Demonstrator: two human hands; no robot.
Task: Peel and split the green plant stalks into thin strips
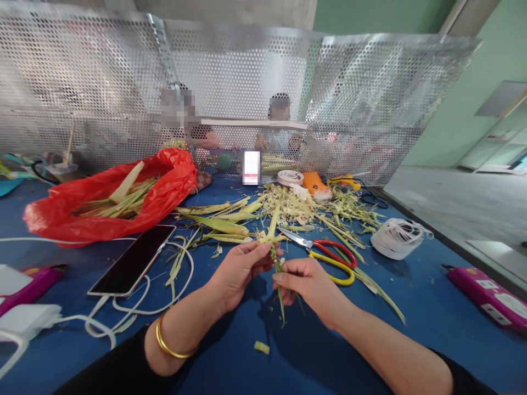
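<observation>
Between my hands is a small green braided piece of plant strips point(273, 253), with a pale yellow-green husk strip point(275, 216) rising from its top and thin loose ends hanging below. My left hand point(234, 275) pinches it at the upper part between thumb and fingers. Lower down, my right hand point(310, 286) has its thumb and fingers closed on the hanging strips. Just beyond the right hand lie scissors point(335, 258) with red and yellow handles, blades pointing left. A short cut husk bit point(262, 347) rests on the blue table below the hands.
A red plastic bag point(164, 186) of husks stands left, behind a phone point(134, 260) with white cables. Husk scraps point(288, 206) cover the middle. At right are a white string roll point(397, 240) and a purple tool point(488, 296). A perforated metal screen point(247, 71) stands behind; people sit beyond.
</observation>
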